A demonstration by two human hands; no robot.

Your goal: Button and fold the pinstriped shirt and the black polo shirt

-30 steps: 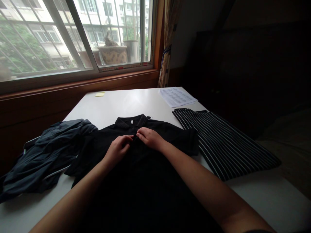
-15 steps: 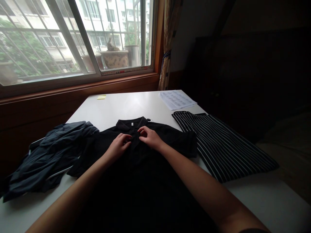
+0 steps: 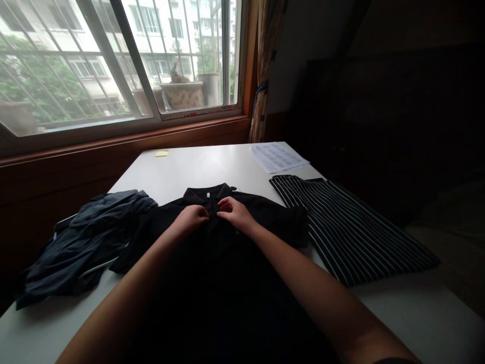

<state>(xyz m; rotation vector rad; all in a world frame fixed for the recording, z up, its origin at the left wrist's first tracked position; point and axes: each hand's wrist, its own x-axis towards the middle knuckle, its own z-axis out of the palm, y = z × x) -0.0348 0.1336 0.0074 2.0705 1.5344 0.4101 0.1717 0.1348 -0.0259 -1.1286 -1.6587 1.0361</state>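
Observation:
A black short-sleeved polo shirt lies spread front side up, its collar toward the far end, with a small white label inside the neck. At the left edge of the front opening, just below the collar, my left hand is closed, fingertips pinched on the shirt's placket. Opposite it, my right hand curves over the right side of the opening, thumb and forefinger drawn close on the cloth. The buttons are too dark to make out.
Left of the shirt is a crumpled pile of dark grey clothes with white piping. Striped black-and-white cloth lies on the right. Printed papers and a yellow sticky note lie on the white table, beneath a barred window.
My left hand has turned and its fingers have drawn closer together on the placket. My right hand stays almost in place. The whole view has shifted slightly.

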